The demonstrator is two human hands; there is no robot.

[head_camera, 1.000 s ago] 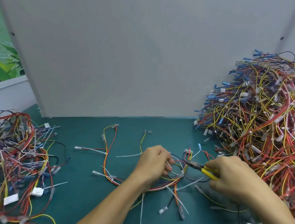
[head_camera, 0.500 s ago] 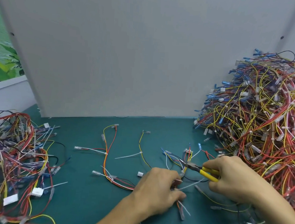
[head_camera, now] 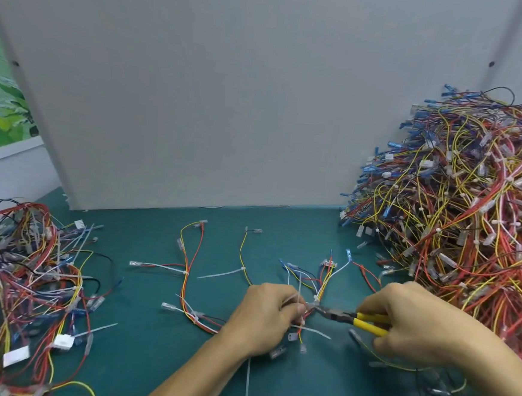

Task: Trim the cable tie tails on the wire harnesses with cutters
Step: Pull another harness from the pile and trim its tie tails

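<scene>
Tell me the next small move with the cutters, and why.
Probably squeeze the yellow handles to snip. The right hand holds the cutters with their nose at the tied spot on the wire harness, which the left hand pinches steady just beside it. Whether the tail sits between the blades is too small to tell.

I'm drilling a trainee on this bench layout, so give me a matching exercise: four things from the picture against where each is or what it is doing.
1 cutters
2 big harness pile
3 small harness pile
4 left hand

A far left
B pinching the centre harness
C gripped by the right hand
D far right

Pairs: 1-C, 2-D, 3-A, 4-B
</scene>
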